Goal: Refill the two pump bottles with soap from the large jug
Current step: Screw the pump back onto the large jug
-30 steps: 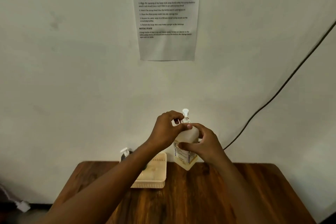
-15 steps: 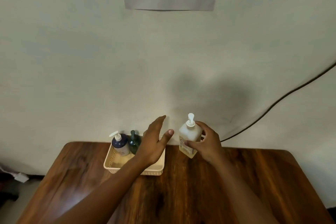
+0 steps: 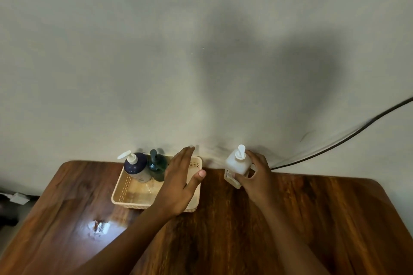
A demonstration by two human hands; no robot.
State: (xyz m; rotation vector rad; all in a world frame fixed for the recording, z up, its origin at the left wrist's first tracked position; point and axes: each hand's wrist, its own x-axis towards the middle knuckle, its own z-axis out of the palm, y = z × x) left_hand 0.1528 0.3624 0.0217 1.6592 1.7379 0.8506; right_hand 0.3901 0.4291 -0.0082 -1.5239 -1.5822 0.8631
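Observation:
A white square pump bottle [image 3: 236, 165] stands at the back of the wooden table [image 3: 223, 230], its pump head on. My right hand [image 3: 256, 176] grips its right side. My left hand [image 3: 180, 182] hovers open over the cream basket [image 3: 125, 187], fingers together and thumb out, holding nothing. In the basket's far left corner stand a dark blue pump bottle [image 3: 136, 166] with a white pump and a dark green pump bottle [image 3: 157, 166]. No large jug is in view.
The table's back edge meets a pale wall. A black cable [image 3: 348, 138] runs down the wall on the right. Light glares off the tabletop at front left [image 3: 98, 227]. A white plug [image 3: 19, 198] lies on the floor at left.
My left hand let go of the white bottle's pump and moved left over the basket. My right hand set the bottle lower, near the table. The view tilted down.

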